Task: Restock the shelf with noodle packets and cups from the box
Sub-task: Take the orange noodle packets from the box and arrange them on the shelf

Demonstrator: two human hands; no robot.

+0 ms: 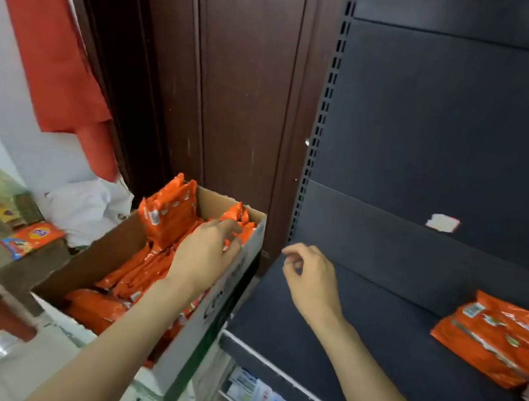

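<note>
a cardboard box [216, 300] is seen at about 8 o'clock from the frame's centre, filled with orange noodle packets [163, 219], some standing upright at the far end and others stacked lower down. the left hand [204, 253] is reached into the box at its far right corner, with the fingers curled down among the upright packets; whether a packet is actually pinched cannot be told, since the fingertips are hidden by the wrappers. the right hand [310, 277] is held over the left end of the dark shelf [389, 341], at about 5 o'clock from centre, with its fingers loosely curled and nothing held in them. a stack of orange noodle packets [497, 341] is laid flat on the shelf at 4 o'clock, well apart from the right hand, and more packet edges are seen at the right border. a small white label [442, 223] is stuck on the shelf's back panel at 3 o'clock. a red cloth [46, 37] is hung at 10 o'clock beside a dark wooden door [241, 75].
</note>
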